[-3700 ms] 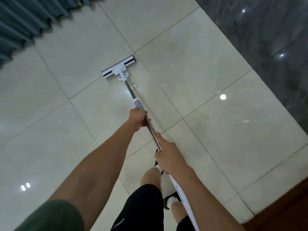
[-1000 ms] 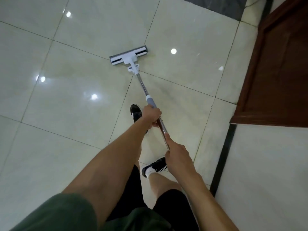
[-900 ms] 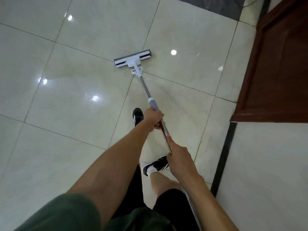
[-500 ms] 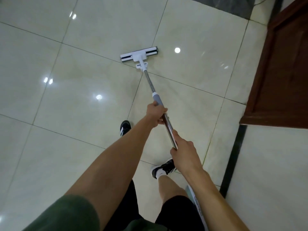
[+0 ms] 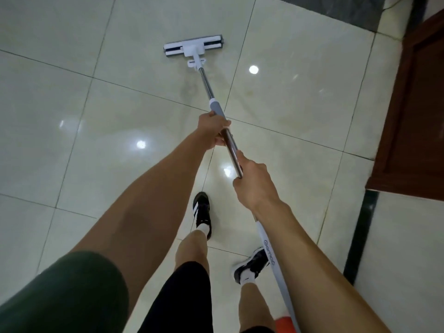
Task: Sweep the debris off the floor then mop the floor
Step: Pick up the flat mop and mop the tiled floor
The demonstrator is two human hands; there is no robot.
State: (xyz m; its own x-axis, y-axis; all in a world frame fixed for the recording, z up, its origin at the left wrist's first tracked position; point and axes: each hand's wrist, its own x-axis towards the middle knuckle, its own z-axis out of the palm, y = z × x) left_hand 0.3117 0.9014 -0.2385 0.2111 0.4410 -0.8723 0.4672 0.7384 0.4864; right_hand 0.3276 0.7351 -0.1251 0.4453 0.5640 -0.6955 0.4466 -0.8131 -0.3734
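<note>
Both hands [image 5: 213, 129] round steel mop pole [image 5: 206, 86], flat head [image 5: 193, 46] on glossy tiles [image 5: 72, 116].

mop handle [image 5: 270, 257]: grey lettering runs lengthwise on the white lower section, just below the right wrist — it looks like "Germab", but the letters are too blurred to be sure
other text: none readable — no numbers or signs anywhere else

A dark brown wooden door [image 5: 419, 111] stands at right, beside what looks like grey marble wall [image 5: 336, 10]
</note>
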